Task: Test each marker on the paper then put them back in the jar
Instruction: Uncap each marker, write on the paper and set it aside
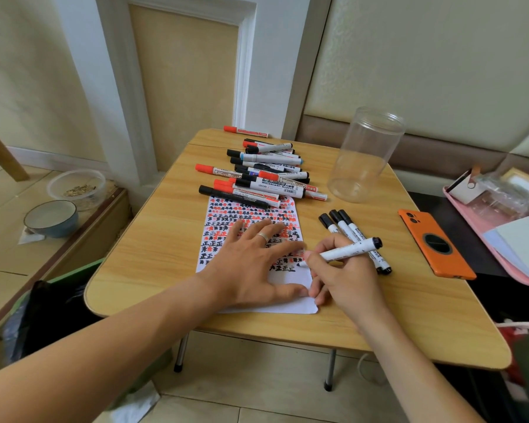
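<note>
Both hands are at work low on the paper (242,236): the left hand (251,257) lies flat with fingers spread, a ring on one finger, pressing the sheet down, while the right hand (339,270) pinches a white marker (345,248) between thumb and fingers, its tip touching the sheet at the end of the lowest row of marks and its black rear end tilted up to the right. Rows of red and black marks cover most of the sheet, with a bare white strip at its near end. It lies lengthwise on a wood-grain bench (153,239) with rounded corners and thin metal legs. At the far end of the sheet sits a loose pile of markers (257,175) with red, black and blue caps, some resting on the paper's far edge. Three black-capped markers (345,224) lie side by side just right of the sheet, partly hidden behind the right hand. A clear jar (364,157) stands upright with no markers in it, near the far right of the bench, apart from the pile. An orange phone (434,242) lies face down toward the right edge. Left of the bench, on a low ledge, sit a blue bowl (51,218) and a clear container (77,187); a pink tray (483,236) with clutter shows at far right; cream panelled walls stand behind
</note>
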